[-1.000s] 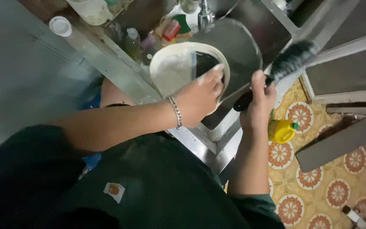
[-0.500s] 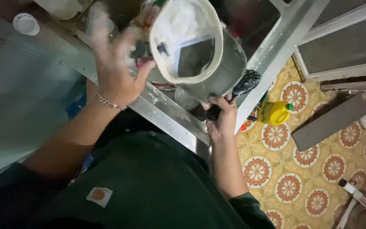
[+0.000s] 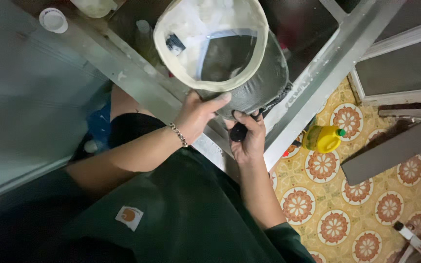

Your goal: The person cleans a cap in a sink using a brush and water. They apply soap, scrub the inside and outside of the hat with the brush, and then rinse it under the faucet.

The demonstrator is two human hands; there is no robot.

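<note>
Grey pot (image 3: 264, 83) over sink edge, left hand (image 3: 198, 114) gripping wall, right hand (image 3: 247, 139) clenched on handle (image 3: 239, 132).

- Pot (image 3: 264, 78), gripped at its lower rim — dull grey, rough, with a cream inside
- Frame (image 3: 313, 92) beside the grip — matt scuffed metal
- Bottle (image 3: 323, 139) right of the grip — glossy yellow plastic

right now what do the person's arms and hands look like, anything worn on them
Both forearms are bare. The left hand has a thin silver chain bracelet at the wrist. The right hand shows no ring or watch, and a dark green sleeve ends near that elbow. It belongs to a dark green shirt with a small tan square patch on its front.
</note>
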